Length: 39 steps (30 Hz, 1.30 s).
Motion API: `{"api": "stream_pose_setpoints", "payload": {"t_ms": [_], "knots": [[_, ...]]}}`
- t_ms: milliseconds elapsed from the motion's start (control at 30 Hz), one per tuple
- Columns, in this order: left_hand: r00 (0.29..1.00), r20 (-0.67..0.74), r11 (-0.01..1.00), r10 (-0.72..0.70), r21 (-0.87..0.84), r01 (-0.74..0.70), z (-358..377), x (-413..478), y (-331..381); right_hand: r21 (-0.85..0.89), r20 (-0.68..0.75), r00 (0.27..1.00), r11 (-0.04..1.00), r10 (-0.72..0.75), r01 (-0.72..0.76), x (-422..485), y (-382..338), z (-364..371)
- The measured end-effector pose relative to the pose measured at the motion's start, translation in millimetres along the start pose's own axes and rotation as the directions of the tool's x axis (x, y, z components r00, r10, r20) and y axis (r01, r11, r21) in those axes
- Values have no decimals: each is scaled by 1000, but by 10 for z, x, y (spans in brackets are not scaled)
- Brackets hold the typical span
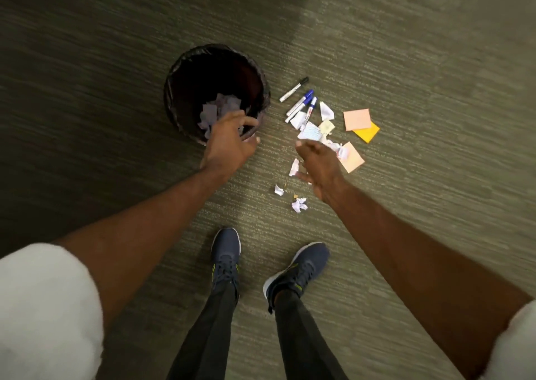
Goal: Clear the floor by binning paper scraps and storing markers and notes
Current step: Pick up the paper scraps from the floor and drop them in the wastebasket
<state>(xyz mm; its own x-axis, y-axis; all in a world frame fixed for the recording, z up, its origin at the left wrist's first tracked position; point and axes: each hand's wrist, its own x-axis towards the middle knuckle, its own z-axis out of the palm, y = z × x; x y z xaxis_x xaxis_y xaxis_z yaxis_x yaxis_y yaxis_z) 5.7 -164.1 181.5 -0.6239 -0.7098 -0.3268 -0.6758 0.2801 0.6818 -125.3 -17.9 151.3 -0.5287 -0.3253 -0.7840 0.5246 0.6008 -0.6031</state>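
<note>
Grey-green carpet floor [435, 60] carries everything. Round bin [174, 89] with a black liner stands upright, and white paper scraps in bin [217, 110] are piled at its bottom. Left hand [232, 139] hangs over the bin's near rim with its grip loose, fingers spread and slightly bent, thumb out, nothing visible in it. Just beside the bin's right side lie three markers: black-capped marker [293, 89] farthest, then two blue-capped markers [301, 102] side by side, all angled the same way. Near their lower ends is a cluster of torn white scraps [326, 111] and a pale yellow note [327, 126]. Pink note pad [357, 119] lies to the right of that cluster, overlapping an orange note pad [367, 132]. Second pink note [352, 158] lies nearer the person, partly hidden by the right hand [322, 165]. That hand reaches over the cluster with its grip spread, fingers straight and holding nothing. Loose scraps lie apart, closer to the feet: one [293, 167] by the right thumb, small crumpled bit [279, 189], crumpled piece [299, 205]. Dark blue shoes [225, 252] stand on the carpet below the scraps. Frame is slightly motion-blurred.
</note>
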Motion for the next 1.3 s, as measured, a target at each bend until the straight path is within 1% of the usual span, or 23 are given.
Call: {"api": "stream_pose_setpoints", "payload": {"t_ms": [100,167,233,333,400,467,600,733,833,900,967,1033,1133,1167,1300], "knots": [[999,44,999,19,-46,-17,283,-131,151,-47,-79,996,998,-35,31,12,300,-253],[997,79,1000,-1,-15,2,483,-208,195,-121,-115,991,991,-72,59,4,498,-424],[995,100,999,0,38,-3,683,-293,214,-216,-113,989,974,-93,66,-13,671,-573],[991,132,999,3,48,-10,1020,-382,151,-297,-113,988,953,-101,63,62,959,-737],[983,181,998,-1,61,-10,1243,-446,52,-346,-96,990,936,-107,68,125,1163,-793],[970,243,993,14,112,-42,1479,-464,-87,-419,-82,991,906,-109,65,244,1380,-831],[929,369,984,22,157,-86,1827,-435,-399,-573,-21,989,812,-147,109,488,1790,-845],[853,519,952,-44,280,-121,2278,-316,-809,-727,126,965,640,-231,249,817,2324,-796],[785,608,873,-114,438,-212,2651,-214,-1124,-787,210,947,532,-244,312,1093,2696,-689],[752,647,831,-127,483,-275,2864,-137,-1310,-814,246,937,472,-249,339,1292,2896,-594],[741,663,831,-109,470,-298,3034,-81,-1486,-820,279,923,434,-266,373,1458,3052,-502],[765,640,841,-74,452,-297,3158,-56,-1642,-827,308,908,392,-285,404,1585,3170,-418],[804,594,836,1,442,-327,3269,-29,-1850,-855,332,884,289,-330,430,1657,3301,-344],[811,584,848,-4,432,-307,3267,-3,-1887,-860,333,877,271,-345,433,1668,3325,-338],[812,578,824,78,422,-379,3193,192,-1950,-855,336,861,259,-382,449,1719,3331,-347]]}}
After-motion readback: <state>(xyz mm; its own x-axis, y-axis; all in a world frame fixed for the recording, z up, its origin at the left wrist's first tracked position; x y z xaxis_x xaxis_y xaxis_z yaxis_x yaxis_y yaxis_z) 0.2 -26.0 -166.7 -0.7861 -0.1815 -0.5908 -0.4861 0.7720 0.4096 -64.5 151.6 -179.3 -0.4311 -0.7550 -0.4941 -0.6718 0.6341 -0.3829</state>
